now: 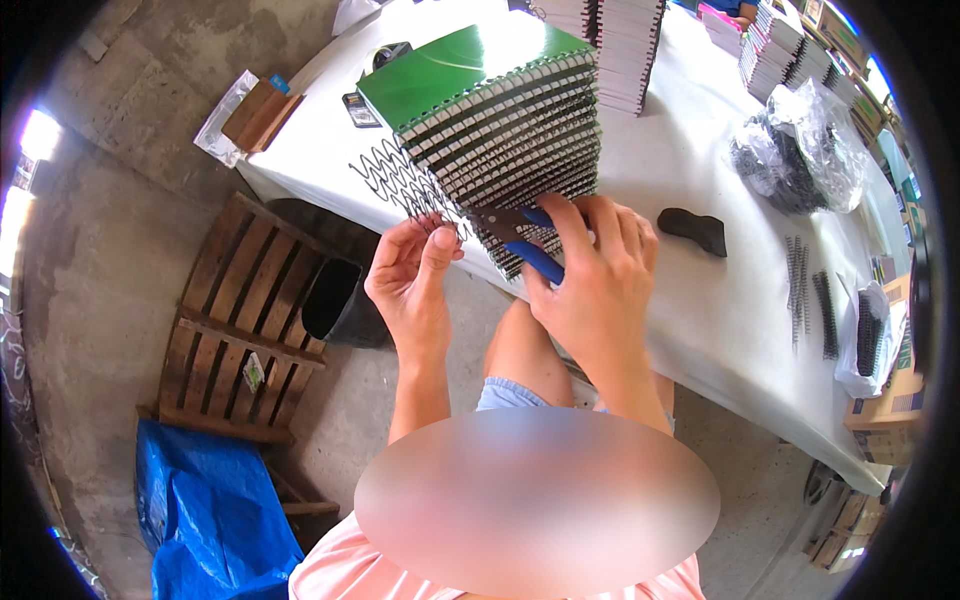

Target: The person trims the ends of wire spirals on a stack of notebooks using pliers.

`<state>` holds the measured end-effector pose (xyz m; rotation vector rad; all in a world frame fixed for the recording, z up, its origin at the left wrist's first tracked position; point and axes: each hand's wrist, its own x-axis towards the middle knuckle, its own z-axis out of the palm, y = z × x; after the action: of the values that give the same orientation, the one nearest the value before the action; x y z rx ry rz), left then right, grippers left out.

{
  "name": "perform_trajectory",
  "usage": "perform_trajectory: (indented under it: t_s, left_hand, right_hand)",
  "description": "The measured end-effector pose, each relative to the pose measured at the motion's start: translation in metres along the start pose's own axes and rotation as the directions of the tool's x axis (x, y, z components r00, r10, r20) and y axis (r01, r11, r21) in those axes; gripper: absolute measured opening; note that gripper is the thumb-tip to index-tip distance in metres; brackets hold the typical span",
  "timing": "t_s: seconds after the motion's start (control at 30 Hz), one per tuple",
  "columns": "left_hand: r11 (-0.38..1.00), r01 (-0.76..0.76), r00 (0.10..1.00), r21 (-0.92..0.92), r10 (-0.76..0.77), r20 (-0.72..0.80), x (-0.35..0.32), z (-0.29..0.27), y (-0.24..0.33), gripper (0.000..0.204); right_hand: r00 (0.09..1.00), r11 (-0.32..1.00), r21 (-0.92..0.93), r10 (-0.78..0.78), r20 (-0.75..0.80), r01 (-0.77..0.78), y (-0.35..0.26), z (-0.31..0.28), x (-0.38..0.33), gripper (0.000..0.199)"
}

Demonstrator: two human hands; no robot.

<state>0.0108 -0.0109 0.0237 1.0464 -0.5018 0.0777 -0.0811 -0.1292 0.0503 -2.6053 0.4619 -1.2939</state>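
Observation:
My left hand (412, 277) pinches the ends of black wire binding coils (400, 182) that stick out from a tall stack of spiral notebooks (505, 130) with a green cover on top. My right hand (590, 285) grips blue-handled pliers (525, 240), their jaws at the coil ends just beside my left fingertips. The stack rests on the near edge of a white table (700, 320).
More notebook stacks (620, 45) stand at the table's back. Bags of black coils (795, 150) and loose coil strips (800, 290) lie to the right, with a dark pad (695, 230) nearer. A wooden pallet (245, 320), black bin (335, 300) and blue tarp (215, 510) sit on the floor at left.

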Motion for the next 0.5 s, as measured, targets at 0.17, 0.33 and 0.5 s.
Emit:
perform_trajectory:
  t_s: [0.17, 0.33, 0.5]
  left_hand:
    - [1.0, -0.001, 1.0, 0.009, 0.001, -0.02, -0.002, 0.0, 0.001, 0.018]
    - [0.999, -0.02, 1.0, 0.049, 0.02, -0.001, -0.004, -0.001, -0.001, 0.018]
    - [0.996, -0.086, 0.991, 0.008, 0.086, -0.1, -0.011, -0.009, 0.006, 0.014]
  right_hand:
    - [0.998, 0.998, 0.031, 0.049, 0.032, -0.05, -0.007, 0.002, -0.001, 0.045]
    - [0.993, 0.997, 0.055, 0.055, 0.103, -0.061, -0.001, 0.007, -0.004, 0.042]
    - [0.957, 0.976, 0.137, 0.128, 0.262, -0.168, 0.009, 0.009, -0.006, 0.042]
